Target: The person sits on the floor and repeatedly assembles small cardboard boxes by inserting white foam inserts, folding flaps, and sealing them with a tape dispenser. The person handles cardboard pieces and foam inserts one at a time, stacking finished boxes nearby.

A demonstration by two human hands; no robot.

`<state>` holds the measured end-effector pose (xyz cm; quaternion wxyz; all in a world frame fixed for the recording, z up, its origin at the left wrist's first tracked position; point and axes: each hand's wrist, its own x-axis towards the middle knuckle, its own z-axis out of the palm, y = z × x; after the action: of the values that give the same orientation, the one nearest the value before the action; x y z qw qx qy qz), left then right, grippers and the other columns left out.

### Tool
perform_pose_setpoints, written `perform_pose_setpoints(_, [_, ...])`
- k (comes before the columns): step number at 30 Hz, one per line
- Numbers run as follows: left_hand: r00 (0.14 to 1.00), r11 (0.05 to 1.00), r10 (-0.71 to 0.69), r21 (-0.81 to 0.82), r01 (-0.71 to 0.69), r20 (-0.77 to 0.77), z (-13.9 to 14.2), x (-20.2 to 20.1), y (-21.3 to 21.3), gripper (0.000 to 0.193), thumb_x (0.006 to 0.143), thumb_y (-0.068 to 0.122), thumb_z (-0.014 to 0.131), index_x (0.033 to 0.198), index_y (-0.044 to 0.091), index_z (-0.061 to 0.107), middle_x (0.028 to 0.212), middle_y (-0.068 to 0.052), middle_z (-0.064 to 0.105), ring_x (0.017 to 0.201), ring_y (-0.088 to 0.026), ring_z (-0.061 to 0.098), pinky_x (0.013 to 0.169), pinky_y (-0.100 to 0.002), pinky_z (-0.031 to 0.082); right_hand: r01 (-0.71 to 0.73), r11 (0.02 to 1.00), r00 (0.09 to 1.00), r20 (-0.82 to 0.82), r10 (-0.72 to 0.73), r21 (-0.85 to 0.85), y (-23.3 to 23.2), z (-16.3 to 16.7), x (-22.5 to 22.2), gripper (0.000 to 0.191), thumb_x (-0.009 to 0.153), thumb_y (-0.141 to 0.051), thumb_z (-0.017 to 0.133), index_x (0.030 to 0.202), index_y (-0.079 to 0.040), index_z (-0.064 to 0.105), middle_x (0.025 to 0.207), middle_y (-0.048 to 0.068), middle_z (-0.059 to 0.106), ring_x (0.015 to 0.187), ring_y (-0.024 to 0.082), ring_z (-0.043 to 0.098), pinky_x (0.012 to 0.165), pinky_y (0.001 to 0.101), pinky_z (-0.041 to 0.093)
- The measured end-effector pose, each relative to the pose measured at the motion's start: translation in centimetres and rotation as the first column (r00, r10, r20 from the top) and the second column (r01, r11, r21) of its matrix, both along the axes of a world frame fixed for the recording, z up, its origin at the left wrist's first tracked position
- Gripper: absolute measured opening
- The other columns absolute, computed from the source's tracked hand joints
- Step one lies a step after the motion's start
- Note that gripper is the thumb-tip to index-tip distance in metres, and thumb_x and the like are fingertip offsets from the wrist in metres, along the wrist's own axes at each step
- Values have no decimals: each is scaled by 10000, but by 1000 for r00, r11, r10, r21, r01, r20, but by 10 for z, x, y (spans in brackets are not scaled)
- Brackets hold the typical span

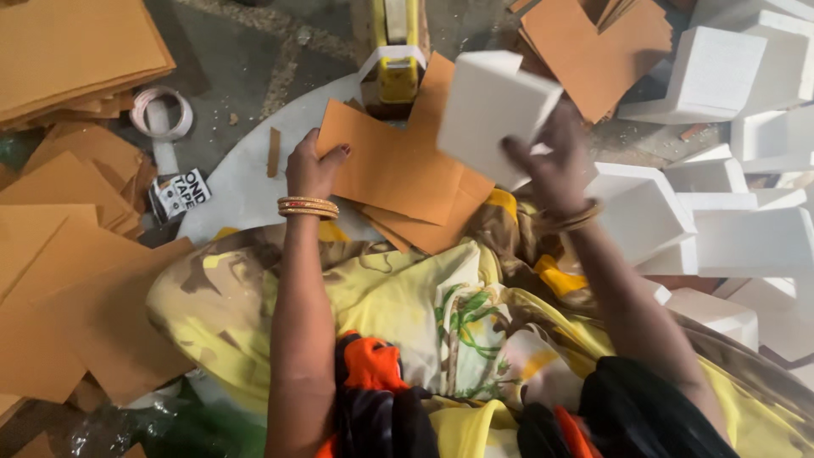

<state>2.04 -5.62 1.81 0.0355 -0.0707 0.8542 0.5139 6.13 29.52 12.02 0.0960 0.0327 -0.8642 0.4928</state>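
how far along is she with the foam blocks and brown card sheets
No block looks wrapped yet. In hand: the right hand lifts a white foam block, and the left hand holds a brown card sheet. Left: many bare foam blocks at right and card stacks at left.

Foam blocks (721, 212) crowd the right — bare floor (246, 64) open ahead-left.
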Motion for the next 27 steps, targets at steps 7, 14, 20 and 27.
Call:
perform_pose_setpoints(7, [1000,996,-12,91,13,-11,0,2,5,301,919,209,685,1135,2,656,1006,-134,776,921,-269,767,803,-369,570,41,983,906,421,39,-179,-79,-57,45,770,826,-174,876,1410,-28,395,1211,141,689,1092,216,701,905,352,584])
perform_pose_setpoints(14, [988,981,-154,121,154,-11,23,17,23,494,951,468,662,1150,18,617,982,-174,737,876,-340,733,745,-412,552,-26,888,934,305,185,-460,-116,-101,58,723,788,-69,913,1378,13,504,1233,147,662,1099,239,664,951,374,580])
perform_pose_setpoints(20, [955,947,-295,-135,292,-4,38,36,68,602,894,528,717,1159,21,532,1045,-227,654,904,-435,676,729,-510,530,-198,928,977,8,212,-316,-132,-117,41,973,720,-48,908,1513,-24,344,1453,137,479,1332,252,527,1117,404,473])
perform_pose_setpoints(27, [958,886,-288,-377,269,7,23,34,92,469,941,260,678,1262,38,419,1120,-237,641,986,-448,660,791,-558,527,-401,870,804,344,484,-286,-105,-78,27,960,801,-201,817,1574,-91,259,1424,113,532,1195,277,603,940,385,573])
